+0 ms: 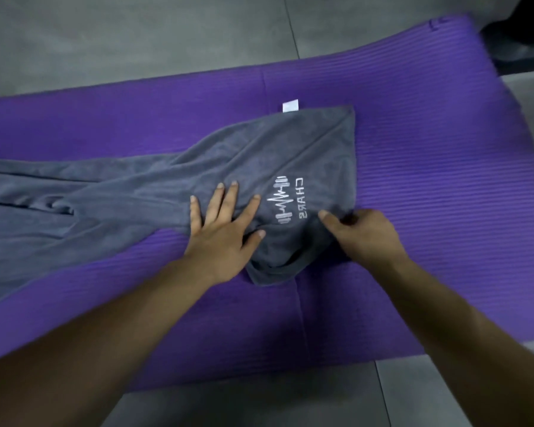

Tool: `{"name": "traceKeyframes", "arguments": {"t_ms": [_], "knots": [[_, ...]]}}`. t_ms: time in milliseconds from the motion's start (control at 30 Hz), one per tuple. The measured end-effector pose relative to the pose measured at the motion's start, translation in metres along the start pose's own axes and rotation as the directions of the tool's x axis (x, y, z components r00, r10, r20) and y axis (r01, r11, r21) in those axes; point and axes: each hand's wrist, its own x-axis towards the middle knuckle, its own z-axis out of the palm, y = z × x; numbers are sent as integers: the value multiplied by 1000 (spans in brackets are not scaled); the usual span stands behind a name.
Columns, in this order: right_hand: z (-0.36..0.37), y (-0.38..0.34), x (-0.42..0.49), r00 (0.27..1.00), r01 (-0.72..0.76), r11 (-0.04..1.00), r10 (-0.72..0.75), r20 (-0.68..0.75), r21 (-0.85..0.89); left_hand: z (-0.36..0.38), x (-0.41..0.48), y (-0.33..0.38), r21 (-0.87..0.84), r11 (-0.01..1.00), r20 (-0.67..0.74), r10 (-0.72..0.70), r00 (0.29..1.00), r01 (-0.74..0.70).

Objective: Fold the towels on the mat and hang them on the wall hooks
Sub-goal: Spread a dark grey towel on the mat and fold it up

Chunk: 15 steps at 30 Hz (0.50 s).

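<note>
The towel (136, 192) runs off the left edge, so that end cannot be seen. The mat (429, 149) is cut by the left edge too, and by the right edge at its near corner. The left hand (222, 241), flat on the towel, covers part of it. The right hand (364, 235) pinches the towel's near edge, and its curled fingertips are hidden. The end of the white lettering (301, 198) is lost in a crease. The white label (290, 106) is too small to read. A dark thing (518, 41) at the top right is cut off and blurred.
</note>
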Motion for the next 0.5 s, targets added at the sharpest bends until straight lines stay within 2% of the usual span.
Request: {"name": "traceKeyframes", "arguments": {"t_ms": [67, 100, 133, 167, 200, 233, 267, 300, 433, 500], "knots": [[3, 0, -8, 998, 64, 996, -65, -17, -62, -4, 0, 2, -28, 1000, 18, -14, 1000, 14], [6, 2, -11, 995, 89, 995, -88, -36, 34, -8, 0, 3, -37, 999, 28, -25, 999, 26], [7, 4, -16, 994, 99, 970, -86, -64, 223, -12, 0, 5, -42, 998, 38, -36, 999, 38], [7, 7, -20, 995, 86, 884, -49, -92, 460, -16, 0, 8, -50, 998, 43, -47, 998, 49], [6, 8, -26, 997, 46, 739, 3, -72, 672, -20, 0, 10, -61, 997, 45, -53, 998, 56], [5, 10, -31, 999, -2, 583, 30, -19, 812, -24, -1, 14, -68, 996, 43, -53, 998, 56], [3, 11, -35, 999, -38, 494, 47, 17, 869, -27, -2, 17, -71, 996, 37, -49, 998, 51], [1, 12, -37, 997, -63, 459, 70, 34, 886, -30, -2, 21, -74, 996, 30, -45, 999, 47], [-7, 28, -33, 984, -144, 464, 157, 79, 874, -39, 1, 27, -50, 997, 57, -57, 997, 60], [-16, 36, -32, 974, -224, 451, 121, 189, 864, -39, 4, 28, -14, 998, 80, -55, 995, 56]]}}
